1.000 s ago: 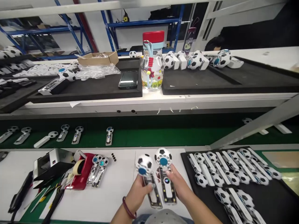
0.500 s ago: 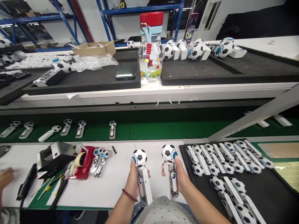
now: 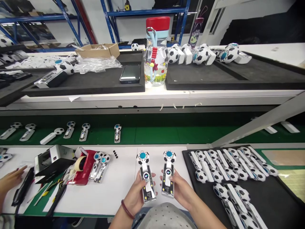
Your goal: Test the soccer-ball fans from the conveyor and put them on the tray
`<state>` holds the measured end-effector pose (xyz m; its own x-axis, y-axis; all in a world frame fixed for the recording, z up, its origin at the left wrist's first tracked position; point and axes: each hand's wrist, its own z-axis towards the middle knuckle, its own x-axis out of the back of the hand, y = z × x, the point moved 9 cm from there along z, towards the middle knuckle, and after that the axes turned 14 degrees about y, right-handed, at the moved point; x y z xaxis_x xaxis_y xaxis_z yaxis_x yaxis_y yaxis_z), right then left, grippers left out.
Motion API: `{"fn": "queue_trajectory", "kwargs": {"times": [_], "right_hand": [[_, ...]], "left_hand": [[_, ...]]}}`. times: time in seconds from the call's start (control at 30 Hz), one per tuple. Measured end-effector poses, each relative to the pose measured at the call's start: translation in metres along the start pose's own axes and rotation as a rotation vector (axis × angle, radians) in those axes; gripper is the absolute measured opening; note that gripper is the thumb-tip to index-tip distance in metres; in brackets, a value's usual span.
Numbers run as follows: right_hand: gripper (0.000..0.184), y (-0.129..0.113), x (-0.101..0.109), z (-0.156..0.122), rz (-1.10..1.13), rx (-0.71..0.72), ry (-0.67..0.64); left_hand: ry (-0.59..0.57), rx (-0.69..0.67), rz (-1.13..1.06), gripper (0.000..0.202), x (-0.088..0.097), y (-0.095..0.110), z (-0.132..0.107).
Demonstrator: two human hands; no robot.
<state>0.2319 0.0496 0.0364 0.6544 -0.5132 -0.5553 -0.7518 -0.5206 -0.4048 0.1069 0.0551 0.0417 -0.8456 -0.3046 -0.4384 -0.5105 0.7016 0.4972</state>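
Two hands on my feed, held apart: the left hand (image 3: 135, 200) clamps a white football-headed handheld fan (image 3: 147, 184), the right hand (image 3: 181, 187) a matching white fan (image 3: 167, 183) — both long axes point away from the wearer, just inside the near edge of the white bench top (image 3: 107, 194).

head-worn camera | faces forward and down | close above left hand (image 3: 136, 194), right hand (image 3: 182, 192) | one view

Left hand (image 3: 136, 194), right hand (image 3: 181, 189), both curled
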Motion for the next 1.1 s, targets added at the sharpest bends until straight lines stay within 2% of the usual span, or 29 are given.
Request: {"fn": "queue_trajectory", "kwargs": {"times": [0.1,0.2,0.37,0.5,0.83,1.1], "right_hand": [[0.041,-0.002,-0.004,-0.005,-0.024,0.021,-0.009],[0.044,-0.006,-0.008,-0.013,-0.024,0.027,0.011],[0.052,-0.012,-0.023,-0.029,-0.083,0.081,-0.048],[0.061,-0.013,-0.027,-0.039,-0.12,0.1,-0.066],[0.057,-0.012,-0.028,-0.048,-0.111,0.102,-0.059],[0.066,-0.022,-0.04,-0.061,-0.136,0.174,-0.167]], "left_hand": [[-0.052,-0.002,0.014,0.039,-0.005,0.001,-0.005],[-0.102,-0.053,0.053,0.052,-0.011,0.008,-0.01],[-0.174,-0.134,0.062,0.062,-0.024,0.022,-0.021],[-0.176,-0.126,0.058,0.058,-0.031,0.027,-0.032],[-0.202,-0.135,0.055,0.053,-0.038,0.029,-0.043],[-0.195,-0.156,0.092,0.053,-0.043,0.029,-0.045]]}}
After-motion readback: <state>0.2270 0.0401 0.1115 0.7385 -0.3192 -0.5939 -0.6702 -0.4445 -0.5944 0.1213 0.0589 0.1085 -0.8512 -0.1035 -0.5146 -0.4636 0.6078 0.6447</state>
